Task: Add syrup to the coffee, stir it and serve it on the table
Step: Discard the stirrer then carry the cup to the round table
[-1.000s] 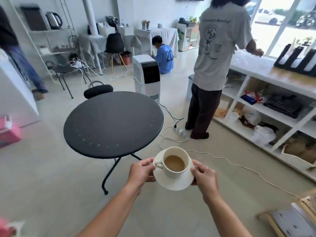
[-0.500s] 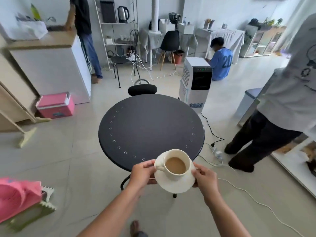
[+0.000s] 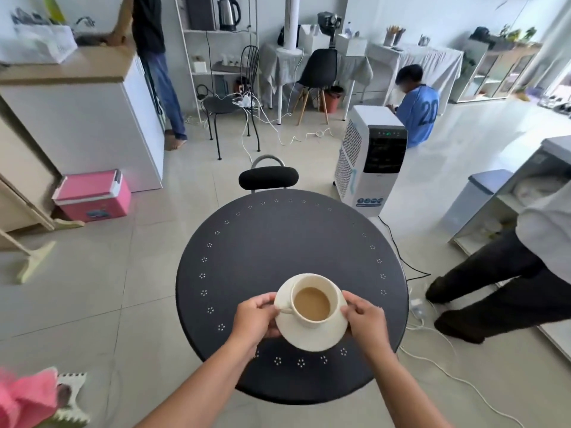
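Both hands carry a cream saucer (image 3: 312, 336) with a cup (image 3: 312, 302) on it, over the near part of a round black table (image 3: 278, 242). The left hand (image 3: 255, 316) grips the saucer's left rim, fingers curled close under and over the edge, thumb near the cup's handle, which points left. The right hand (image 3: 366, 318) pinches the right rim the same way, fingers narrow and bent around the edge. The cup stands upright and holds light brown coffee (image 3: 311, 304), level and a little below the lip. Whether the saucer already touches the tabletop or sits just above it cannot be told. The table has a ring of small flower-shaped holes near its edge. Beyond it a black chair (image 3: 268, 178) is tucked against the far side, and a white air cooler (image 3: 369, 162) stands to the right of that. A pink cooler box (image 3: 92, 196) sits on the floor at left beside a white counter (image 3: 77, 118). A person's dark trouser legs (image 3: 500, 291) show at right, near white cables (image 3: 432, 359) on the tiled floor.
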`<action>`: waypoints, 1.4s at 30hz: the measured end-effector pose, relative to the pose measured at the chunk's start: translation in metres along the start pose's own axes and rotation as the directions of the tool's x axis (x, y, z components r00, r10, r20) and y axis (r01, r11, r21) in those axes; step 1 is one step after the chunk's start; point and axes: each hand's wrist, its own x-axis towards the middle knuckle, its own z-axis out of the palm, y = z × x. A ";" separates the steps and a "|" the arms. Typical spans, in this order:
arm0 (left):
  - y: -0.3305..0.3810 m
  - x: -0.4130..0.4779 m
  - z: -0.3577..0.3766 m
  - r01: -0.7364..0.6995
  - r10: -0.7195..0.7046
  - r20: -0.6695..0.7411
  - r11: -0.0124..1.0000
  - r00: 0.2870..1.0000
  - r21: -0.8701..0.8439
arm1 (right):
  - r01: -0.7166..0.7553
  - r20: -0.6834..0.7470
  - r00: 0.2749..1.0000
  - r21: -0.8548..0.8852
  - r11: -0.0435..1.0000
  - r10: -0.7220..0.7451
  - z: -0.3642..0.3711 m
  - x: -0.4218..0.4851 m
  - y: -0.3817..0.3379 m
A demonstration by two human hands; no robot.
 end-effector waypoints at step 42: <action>0.039 0.245 -0.004 0.152 -0.130 -0.296 0.987 0.946 0.050 | -0.244 0.197 0.943 -0.146 0.959 0.270 0.122 0.273 -0.041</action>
